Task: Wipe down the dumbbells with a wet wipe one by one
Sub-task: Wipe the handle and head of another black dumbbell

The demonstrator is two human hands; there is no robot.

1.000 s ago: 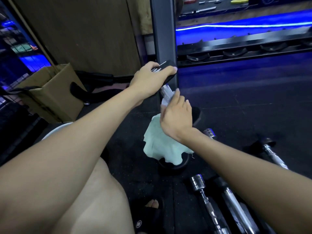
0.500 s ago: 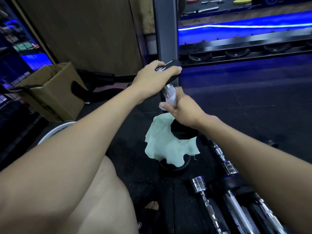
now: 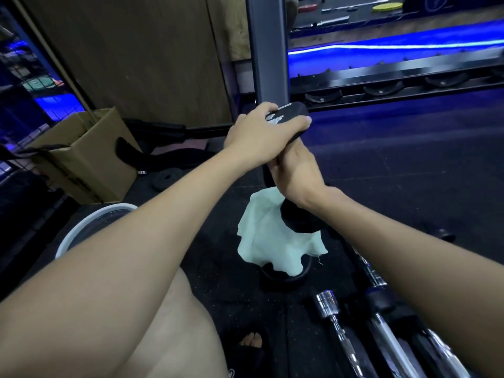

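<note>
A black dumbbell [image 3: 291, 111] stands upright on the floor in the middle of the head view. My left hand [image 3: 261, 132] grips its top weight head. Just below, my right hand [image 3: 296, 173] is wrapped around the handle, which it hides, holding a pale green wipe [image 3: 268, 238] against it. The wipe hangs down over the lower weight head [image 3: 298, 221]. The two hands touch each other.
Several chrome dumbbell bars [image 3: 338, 326] lie on the black floor at lower right. A white basin [image 3: 92, 222] sits under my left forearm, with a cardboard box [image 3: 81, 156] behind it. A dark rack post [image 3: 268, 47] and rail stand just beyond the dumbbell. My sandalled foot [image 3: 251, 342] is below.
My right hand has closed round the handle with the wipe and slid up until it meets my left hand. My left hand has stayed on the top head.
</note>
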